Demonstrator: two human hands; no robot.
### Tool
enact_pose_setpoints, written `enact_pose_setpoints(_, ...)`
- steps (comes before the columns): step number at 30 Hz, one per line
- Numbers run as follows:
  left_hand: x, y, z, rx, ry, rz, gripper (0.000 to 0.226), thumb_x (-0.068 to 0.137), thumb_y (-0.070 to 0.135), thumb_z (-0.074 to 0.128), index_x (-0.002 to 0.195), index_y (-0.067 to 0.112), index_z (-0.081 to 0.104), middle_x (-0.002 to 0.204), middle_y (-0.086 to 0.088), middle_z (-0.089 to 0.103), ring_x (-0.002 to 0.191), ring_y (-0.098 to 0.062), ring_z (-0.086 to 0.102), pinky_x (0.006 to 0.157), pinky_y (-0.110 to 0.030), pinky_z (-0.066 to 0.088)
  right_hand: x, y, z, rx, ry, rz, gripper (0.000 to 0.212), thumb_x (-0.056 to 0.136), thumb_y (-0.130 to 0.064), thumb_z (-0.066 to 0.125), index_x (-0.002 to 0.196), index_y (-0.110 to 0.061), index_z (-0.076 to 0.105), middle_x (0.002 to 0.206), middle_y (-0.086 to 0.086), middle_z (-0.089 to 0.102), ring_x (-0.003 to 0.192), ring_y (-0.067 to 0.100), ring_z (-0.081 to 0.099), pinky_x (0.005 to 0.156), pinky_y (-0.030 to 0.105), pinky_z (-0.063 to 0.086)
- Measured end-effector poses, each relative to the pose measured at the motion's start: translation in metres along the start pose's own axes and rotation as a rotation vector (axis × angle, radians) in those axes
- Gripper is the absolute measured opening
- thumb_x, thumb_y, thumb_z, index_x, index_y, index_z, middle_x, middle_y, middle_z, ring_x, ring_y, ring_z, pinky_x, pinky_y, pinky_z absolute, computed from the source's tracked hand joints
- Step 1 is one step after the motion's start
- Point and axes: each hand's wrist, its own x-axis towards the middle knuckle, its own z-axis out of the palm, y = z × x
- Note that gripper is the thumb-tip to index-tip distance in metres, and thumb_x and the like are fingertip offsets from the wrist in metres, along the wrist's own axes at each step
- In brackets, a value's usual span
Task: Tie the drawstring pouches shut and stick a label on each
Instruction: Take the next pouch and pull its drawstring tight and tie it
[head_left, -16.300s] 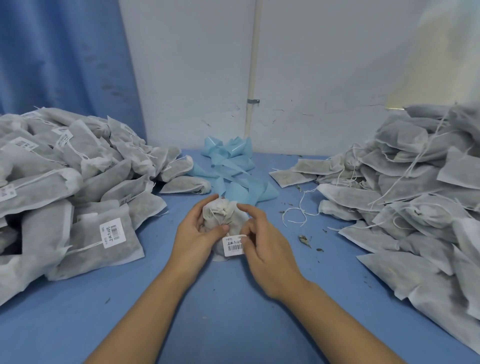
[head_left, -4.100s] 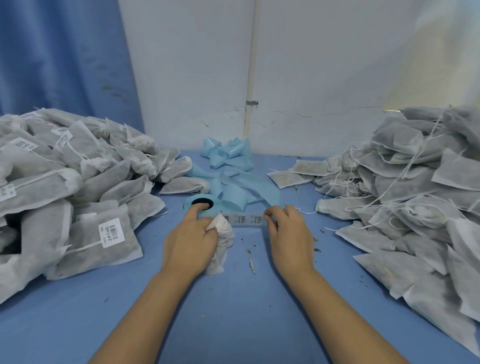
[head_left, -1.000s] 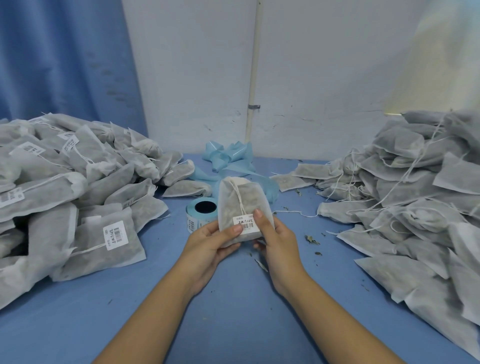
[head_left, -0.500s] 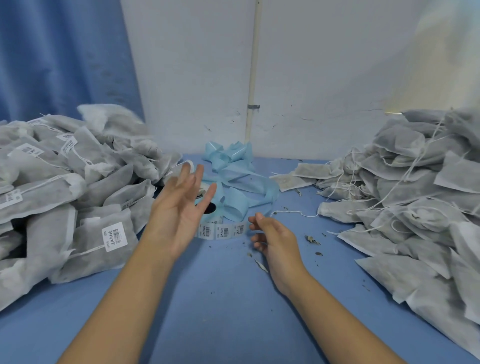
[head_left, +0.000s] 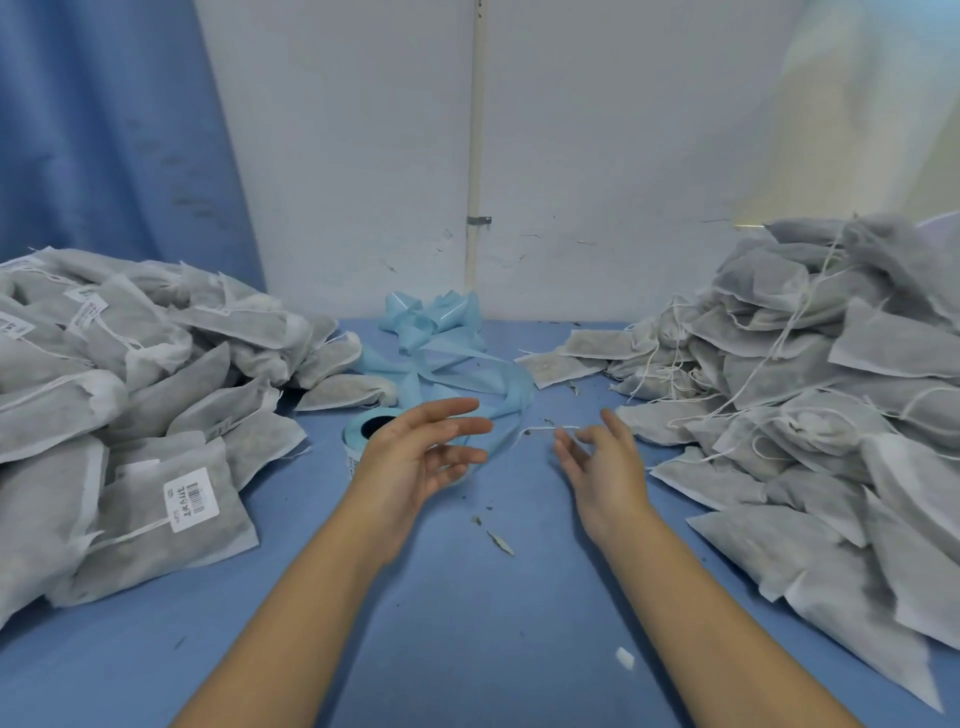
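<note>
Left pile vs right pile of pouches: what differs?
Labels: the left pile shows white barcode labels on several pouches; the right pile shows none. Strings: the left pile's lie drawn close to the pouches; the right pile's loose strings trail out in loops. Shared: grey-white fabric pouches with dark filling, heaped on the blue table.

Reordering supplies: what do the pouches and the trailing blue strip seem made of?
The pouches: likely thin non-woven fabric, matte, fuzzy-edged, dark contents showing through. The blue strip: probably glossy label backing paper; it curls and glints.
</note>
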Motion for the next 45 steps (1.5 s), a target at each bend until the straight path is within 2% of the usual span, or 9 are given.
enact_pose_setpoints(4,0.010,-0.004,0.018,0.031,0.000,-0.024,0.023,0.091,0.002,0.050,0.099,0.012,0.068,0.088,-0.002,0.075,0.064,-0.012,0.067,0.066,-0.021,0.050,0.021,-0.014,-0.012,0.093,0.040,0.023,0.063,0.093,0.008,0.035,0.147,-0.021,0.027,0.130,0.004,0.036,0.094,0.022,0.061,0.076,0.028,0.051)
enact_pose_setpoints(10,0.015,-0.015,0.037,0.078,-0.003,-0.049,0.023,0.091,0.000,0.048,0.098,0.011,0.067,0.083,0.000,0.075,0.061,-0.011,0.066,0.062,-0.018,0.050,0.041,-0.024,-0.020,0.222,0.104,0.132,0.021,0.095,0.002,0.038,0.112,-0.008,0.047,0.120,0.006,0.041,0.083,0.020,0.059,0.057,0.022,0.054)
enact_pose_setpoints(15,0.013,-0.021,0.043,0.096,0.032,-0.066,0.027,0.092,-0.002,0.045,0.091,0.014,0.067,0.084,0.002,0.074,0.060,-0.010,0.067,0.065,-0.020,0.048,0.027,-0.021,-0.014,0.131,0.093,0.089,0.035,0.097,-0.004,0.042,0.132,-0.003,0.049,0.112,0.008,0.053,0.077,0.016,0.061,0.050,0.014,0.049)
enact_pose_setpoints(21,0.007,-0.030,0.042,0.049,0.117,-0.067,0.026,0.097,-0.001,0.041,0.108,0.012,0.061,0.108,0.004,0.065,0.074,-0.013,0.071,0.058,-0.019,0.054,-0.012,-0.009,0.004,-0.073,0.003,0.001,0.023,0.092,-0.006,0.047,0.094,-0.014,0.069,0.085,0.001,0.067,0.051,0.008,0.058,0.044,0.013,0.039)
enact_pose_setpoints(24,0.002,-0.033,0.042,-0.014,0.107,-0.072,0.022,0.100,0.003,0.041,0.110,0.011,0.059,0.101,0.004,0.067,0.078,-0.017,0.071,0.058,-0.021,0.054,-0.030,0.006,0.009,-0.228,0.003,-0.080,0.034,0.089,-0.005,0.043,0.079,-0.021,0.073,0.075,-0.003,0.072,0.049,0.004,0.055,0.044,0.013,0.038)
enact_pose_setpoints(30,-0.006,-0.043,0.039,0.040,0.121,-0.079,0.019,0.097,0.005,0.047,0.115,0.008,0.056,0.099,-0.009,0.072,0.077,-0.012,0.071,0.062,-0.019,0.055,-0.048,0.024,0.008,-0.314,-0.073,-0.159,0.030,0.090,-0.009,0.050,0.084,-0.024,0.075,0.074,-0.007,0.072,0.061,0.003,0.062,0.053,0.012,0.044)
enact_pose_setpoints(35,-0.006,-0.045,0.036,0.118,0.188,-0.093,0.006,0.093,0.008,0.057,0.092,0.004,0.061,0.061,-0.001,0.064,0.050,-0.006,0.057,0.049,-0.016,0.047,-0.046,0.028,0.001,-0.383,-0.072,-0.194,0.030,0.091,-0.008,0.050,0.091,-0.025,0.074,0.079,-0.003,0.067,0.070,0.013,0.054,0.065,0.022,0.045)
enact_pose_setpoints(39,-0.009,-0.046,0.035,0.160,0.122,-0.109,0.011,0.094,0.007,0.054,0.089,0.005,0.064,0.055,0.001,0.057,0.044,-0.007,0.050,0.045,-0.018,0.039,-0.045,0.031,-0.003,-0.432,-0.133,-0.278,0.024,0.092,-0.007,0.057,0.107,-0.023,0.065,0.081,-0.001,0.069,0.071,0.010,0.061,0.073,0.026,0.051)
enact_pose_setpoints(45,-0.010,-0.044,0.037,-0.008,0.090,-0.093,0.022,0.095,-0.002,0.044,0.100,0.012,0.061,0.054,-0.005,0.052,0.041,-0.014,0.050,0.044,-0.022,0.037,-0.044,0.028,-0.005,-0.469,-0.125,-0.209,0.015,0.092,-0.015,0.057,0.080,-0.008,0.063,0.059,0.000,0.062,0.056,0.014,0.056,0.055,0.023,0.047)
